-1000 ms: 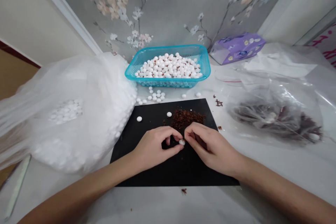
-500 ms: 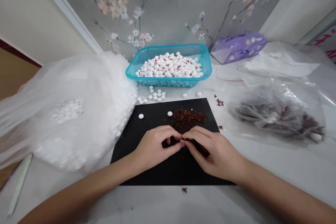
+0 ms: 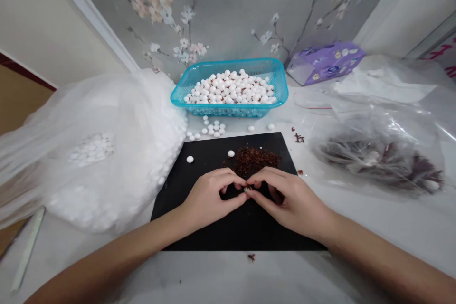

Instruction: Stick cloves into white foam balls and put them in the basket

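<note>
Over the middle of the mat, a small white ball sits up between the person's fingertips, partly covered. Left hand: thumb and forefinger pinched on the ball. Right hand: thumb and forefinger brought in against the other side, tips meeting the left ones; can't tell if it grips the ball or a scrap of something dark there.

Handling, my guess: very light, smooth, a bit slippery, rolls off easily. Looks firm, maybe foam or plastic, can't tell. Best hold: fingertip pinch across the widest part, light pressure. The brown bits heaped beyond the hands look dry and brittle; pinch softly.

Surface: mat is flat, black, on a pale table. Two spare balls lie on its far part; more are loose between mat and blue basket, which is heaped with balls. Big white bag on the left, clear bag with dark stuff on the right. Behind: purple pack, grey flowered wall.
</note>
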A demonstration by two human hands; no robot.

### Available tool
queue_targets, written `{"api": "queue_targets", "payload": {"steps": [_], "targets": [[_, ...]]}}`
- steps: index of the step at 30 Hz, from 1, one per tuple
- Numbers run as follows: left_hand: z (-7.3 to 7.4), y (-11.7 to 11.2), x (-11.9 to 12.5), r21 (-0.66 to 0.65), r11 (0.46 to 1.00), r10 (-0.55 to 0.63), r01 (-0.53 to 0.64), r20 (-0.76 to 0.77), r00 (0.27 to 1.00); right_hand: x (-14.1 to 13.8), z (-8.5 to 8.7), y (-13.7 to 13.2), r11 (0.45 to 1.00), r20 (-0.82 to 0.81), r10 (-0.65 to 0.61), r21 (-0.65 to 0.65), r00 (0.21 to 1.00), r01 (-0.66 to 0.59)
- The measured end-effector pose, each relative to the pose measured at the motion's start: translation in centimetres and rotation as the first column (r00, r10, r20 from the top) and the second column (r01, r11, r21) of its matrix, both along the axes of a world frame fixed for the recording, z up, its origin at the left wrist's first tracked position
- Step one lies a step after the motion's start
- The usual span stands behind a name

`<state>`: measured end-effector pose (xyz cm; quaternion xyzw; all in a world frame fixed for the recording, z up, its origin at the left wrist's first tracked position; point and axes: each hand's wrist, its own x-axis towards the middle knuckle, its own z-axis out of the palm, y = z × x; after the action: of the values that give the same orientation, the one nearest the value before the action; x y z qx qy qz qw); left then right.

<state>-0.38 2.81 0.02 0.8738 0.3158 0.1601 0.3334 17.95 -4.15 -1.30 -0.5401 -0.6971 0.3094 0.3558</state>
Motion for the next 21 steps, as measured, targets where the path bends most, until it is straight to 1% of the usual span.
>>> {"api": "queue_targets", "payload": {"steps": [6, 9, 16, 21], "targets": [[-0.08, 0.05, 0.07, 0.001, 1.0, -0.025, 0.025, 0.0, 1.0, 0.17, 0.08, 0.32, 0.998, -0.042, -0.037, -0.048, 0.998, 0.035], [-0.06, 0.09, 0.08, -0.008, 1.0, -0.022, 0.022, -0.003, 1.0, 0.23, 0.09, 0.48, 0.999, -0.063, -0.035, -0.043, 0.997, 0.033], [0.1, 0.06, 0.1, -0.01, 1.0, -0.005, 0.005, -0.034, 0.999, 0.13, 0.09, 0.17, 1.0, -0.043, -0.015, -0.01, 0.999, 0.014], [0.11, -0.07, 0.22, -0.002, 1.0, 0.0, 0.0, -0.053, 0.999, 0.17, 0.23, 0.32, 0.998, -0.01, -0.057, -0.022, 0.998, 0.057]]}}
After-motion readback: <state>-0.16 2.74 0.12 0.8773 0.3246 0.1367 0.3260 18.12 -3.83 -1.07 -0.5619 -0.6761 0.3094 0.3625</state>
